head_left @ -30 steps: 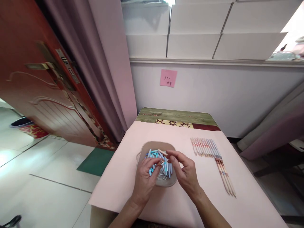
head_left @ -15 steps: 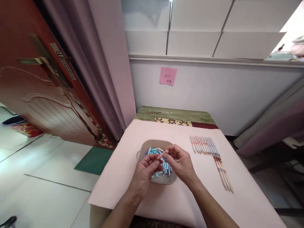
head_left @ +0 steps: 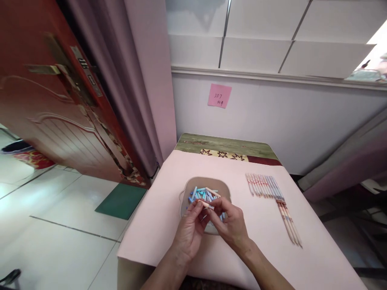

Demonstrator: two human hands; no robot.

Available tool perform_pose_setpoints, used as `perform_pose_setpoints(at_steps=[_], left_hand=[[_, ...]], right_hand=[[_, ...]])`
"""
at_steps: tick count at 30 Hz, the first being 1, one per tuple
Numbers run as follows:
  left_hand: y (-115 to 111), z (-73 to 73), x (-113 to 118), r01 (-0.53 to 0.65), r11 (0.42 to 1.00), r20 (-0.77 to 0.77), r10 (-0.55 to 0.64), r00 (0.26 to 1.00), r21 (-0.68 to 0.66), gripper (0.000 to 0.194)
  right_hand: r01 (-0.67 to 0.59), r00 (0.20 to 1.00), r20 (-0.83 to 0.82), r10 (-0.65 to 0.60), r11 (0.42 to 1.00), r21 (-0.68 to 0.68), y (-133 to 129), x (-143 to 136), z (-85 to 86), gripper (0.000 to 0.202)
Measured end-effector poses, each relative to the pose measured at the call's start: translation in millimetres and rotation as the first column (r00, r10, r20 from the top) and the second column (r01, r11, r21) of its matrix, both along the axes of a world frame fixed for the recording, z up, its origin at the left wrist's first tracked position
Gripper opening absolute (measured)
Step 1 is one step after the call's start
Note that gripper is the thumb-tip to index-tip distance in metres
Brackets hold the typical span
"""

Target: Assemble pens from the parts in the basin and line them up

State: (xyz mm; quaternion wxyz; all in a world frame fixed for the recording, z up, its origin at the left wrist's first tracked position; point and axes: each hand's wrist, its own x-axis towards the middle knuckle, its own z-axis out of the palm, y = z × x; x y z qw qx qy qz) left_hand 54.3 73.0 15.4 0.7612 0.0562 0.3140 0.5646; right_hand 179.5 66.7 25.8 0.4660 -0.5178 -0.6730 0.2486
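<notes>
Between both hands is a small peach-coloured pen cap (head_left: 205, 204), pinched by the fingertips over the front part of a bin. My left hand (head_left: 191, 229) is closed on its left end, thumb on top. At the other end, my right hand (head_left: 228, 219) grips it between thumb and fingers. Below them, the beige bin (head_left: 225, 186) holds many short blue, turquoise and lilac tubes (head_left: 198, 192) that look like pen caps, with a peach one (head_left: 213, 192) among them. My hands hide the bin's front part.
To the right lies a row of slim patterned pens (head_left: 261, 186), with several more pens (head_left: 289, 223) in front of it. A pale pink cover (head_left: 157, 237) lies over the table. A red door (head_left: 60, 121) is at the left, and a wall with a pink note (head_left: 219, 96) behind.
My hands have lowered and drawn closer together around the peach cap, which has turned so its right end now tilts down. The view has shifted slightly left.
</notes>
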Motion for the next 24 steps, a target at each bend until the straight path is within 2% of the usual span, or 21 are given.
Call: perform_pose_setpoints(at_steps=[4, 6, 9, 12, 14, 17, 24], left_hand=[[-6, -3.1, -5, 0.029, 0.999, -0.067, -0.028, 0.997, 0.015, 0.015], [-7, -3.5, -8, 0.038, 0.999, -0.075, -0.039, 0.996, -0.008, 0.018], [-10, -3.1, -11, 0.073, 0.994, -0.065, -0.077, 0.995, -0.076, 0.023], [-11, -3.5, -13, 0.095, 0.985, -0.042, -0.102, 0.994, -0.142, 0.021], [-11, -4.4, -15, 0.108, 0.981, -0.021, -0.113, 0.993, -0.162, 0.021], [-9, -5.2, -17, 0.124, 0.981, 0.002, -0.125, 0.992, -0.149, 0.021], [-6, -0.6, -18, 0.064, 0.993, -0.058, -0.07, 0.996, -0.102, 0.015]], right_hand=[[-0.005, 0.999, 0.032, 0.006, 0.999, -0.031, -2, -2, -3.0, 0.007], [0.018, 0.999, 0.036, -0.017, 1.0, -0.021, -1, -2, 2.1, 0.007], [0.11, 0.993, 0.044, -0.113, 0.991, 0.078, 2, -1, 14.1, 0.01], [0.135, 0.978, 0.14, -0.152, 0.983, 0.123, 6, -1, 23.6, 0.01], [0.137, 0.973, 0.174, -0.15, 0.987, 0.085, 8, -3, 26.3, 0.009], [0.136, 0.98, 0.143, -0.139, 0.99, 0.03, 7, -8, 25.9, 0.01], [0.103, 0.993, 0.077, -0.094, 0.987, -0.121, 2, -12, 21.4, 0.008]])
